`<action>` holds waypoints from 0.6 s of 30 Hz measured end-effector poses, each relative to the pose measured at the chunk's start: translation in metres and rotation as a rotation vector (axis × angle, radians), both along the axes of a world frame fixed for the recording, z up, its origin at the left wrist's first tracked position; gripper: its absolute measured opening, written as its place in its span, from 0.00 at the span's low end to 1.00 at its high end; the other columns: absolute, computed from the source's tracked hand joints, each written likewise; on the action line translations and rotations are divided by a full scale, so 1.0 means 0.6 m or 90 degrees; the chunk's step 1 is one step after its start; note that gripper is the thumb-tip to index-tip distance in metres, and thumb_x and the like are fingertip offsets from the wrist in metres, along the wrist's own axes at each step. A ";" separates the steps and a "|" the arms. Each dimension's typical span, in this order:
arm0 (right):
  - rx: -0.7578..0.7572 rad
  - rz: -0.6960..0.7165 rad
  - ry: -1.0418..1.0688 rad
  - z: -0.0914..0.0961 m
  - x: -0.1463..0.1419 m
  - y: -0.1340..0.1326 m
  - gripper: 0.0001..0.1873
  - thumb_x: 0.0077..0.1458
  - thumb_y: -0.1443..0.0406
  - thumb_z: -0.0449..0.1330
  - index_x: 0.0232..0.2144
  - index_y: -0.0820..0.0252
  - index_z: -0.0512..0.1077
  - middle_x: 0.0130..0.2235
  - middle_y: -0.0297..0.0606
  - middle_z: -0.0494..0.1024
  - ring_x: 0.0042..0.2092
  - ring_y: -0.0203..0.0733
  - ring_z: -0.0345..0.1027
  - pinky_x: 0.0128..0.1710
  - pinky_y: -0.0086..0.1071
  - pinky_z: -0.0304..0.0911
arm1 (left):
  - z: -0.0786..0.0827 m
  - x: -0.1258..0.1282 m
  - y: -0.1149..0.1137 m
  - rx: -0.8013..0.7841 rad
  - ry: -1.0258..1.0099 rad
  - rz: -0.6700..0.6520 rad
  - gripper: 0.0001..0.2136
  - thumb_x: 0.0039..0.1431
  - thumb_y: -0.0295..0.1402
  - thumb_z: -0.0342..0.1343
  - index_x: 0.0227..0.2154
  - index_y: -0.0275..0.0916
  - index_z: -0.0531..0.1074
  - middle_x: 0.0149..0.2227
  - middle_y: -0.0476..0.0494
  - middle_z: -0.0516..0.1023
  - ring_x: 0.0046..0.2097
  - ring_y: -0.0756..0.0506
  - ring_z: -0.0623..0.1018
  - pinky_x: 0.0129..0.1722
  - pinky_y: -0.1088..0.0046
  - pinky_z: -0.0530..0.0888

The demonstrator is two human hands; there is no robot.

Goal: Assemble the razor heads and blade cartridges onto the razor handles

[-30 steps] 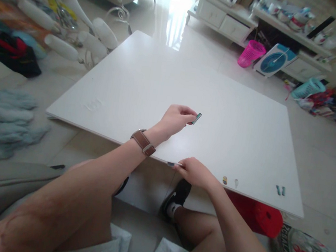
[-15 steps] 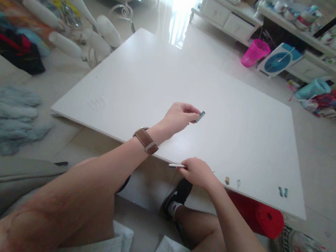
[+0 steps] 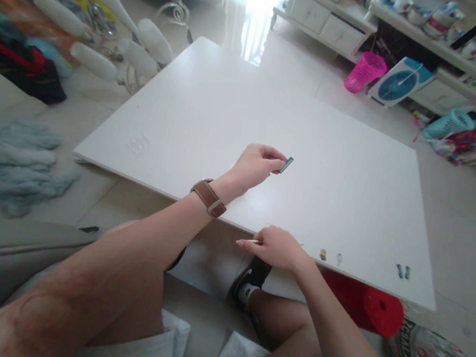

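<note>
Left hand point(image 3: 254, 166) and right hand point(image 3: 280, 248) are both pinching stuff. Table's point(image 3: 230, 106) stretching out ahead; right's holding a slim white thing point(image 3: 250, 241) by the near edge, left's holding a green strip point(image 3: 286, 165) over the tabletop. Yellowish bit's point(image 3: 323, 255) lying nearby.

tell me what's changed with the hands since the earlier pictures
The right hand has drawn back slightly, and the slim white item it holds has turned: its dark part no longer shows. Nothing was let go. The left hand still holds the small green piece; the two teal pieces stay on the table.
</note>
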State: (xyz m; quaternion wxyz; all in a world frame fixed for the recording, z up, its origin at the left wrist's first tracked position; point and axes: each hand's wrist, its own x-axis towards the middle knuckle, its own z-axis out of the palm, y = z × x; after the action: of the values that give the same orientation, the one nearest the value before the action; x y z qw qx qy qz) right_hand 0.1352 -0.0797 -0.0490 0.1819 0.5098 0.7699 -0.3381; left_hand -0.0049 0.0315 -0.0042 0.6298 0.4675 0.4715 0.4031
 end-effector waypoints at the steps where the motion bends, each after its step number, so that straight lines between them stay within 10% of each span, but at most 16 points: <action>1: 0.001 0.002 0.000 -0.001 0.000 0.000 0.40 0.60 0.36 0.45 0.21 0.60 0.75 0.24 0.45 0.75 0.25 0.41 0.65 0.26 0.33 0.48 | 0.000 0.000 0.000 0.001 0.001 -0.001 0.04 0.52 0.23 0.57 0.27 0.34 0.77 0.28 0.46 0.77 0.32 0.52 0.74 0.37 0.73 0.71; 6: 0.034 0.007 -0.022 -0.007 0.002 0.000 0.27 0.63 0.48 0.53 0.27 0.61 0.79 0.29 0.47 0.78 0.27 0.42 0.68 0.26 0.32 0.50 | 0.001 -0.001 -0.001 -0.003 0.007 -0.002 0.04 0.52 0.23 0.57 0.28 0.35 0.77 0.28 0.46 0.78 0.32 0.51 0.74 0.38 0.73 0.71; 12: 0.020 -0.007 -0.043 -0.001 -0.006 -0.002 0.45 0.51 0.29 0.46 0.21 0.62 0.76 0.24 0.50 0.76 0.26 0.45 0.68 0.25 0.33 0.51 | 0.006 -0.001 -0.003 0.002 0.004 0.001 0.04 0.53 0.23 0.57 0.27 0.34 0.77 0.28 0.46 0.78 0.32 0.51 0.74 0.38 0.72 0.71; 18: 0.069 0.009 -0.062 -0.008 -0.011 -0.004 0.30 0.61 0.45 0.53 0.26 0.63 0.79 0.29 0.51 0.79 0.29 0.45 0.71 0.26 0.32 0.51 | 0.006 -0.001 -0.003 0.004 0.009 -0.001 0.04 0.53 0.23 0.57 0.27 0.34 0.76 0.28 0.46 0.78 0.32 0.51 0.74 0.38 0.72 0.71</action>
State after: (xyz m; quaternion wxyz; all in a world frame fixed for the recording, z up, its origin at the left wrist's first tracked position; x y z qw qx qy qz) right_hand 0.1286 -0.0822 -0.0538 0.1940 0.5292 0.7809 -0.2694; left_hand -0.0056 0.0298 -0.0005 0.6255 0.4725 0.4744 0.4006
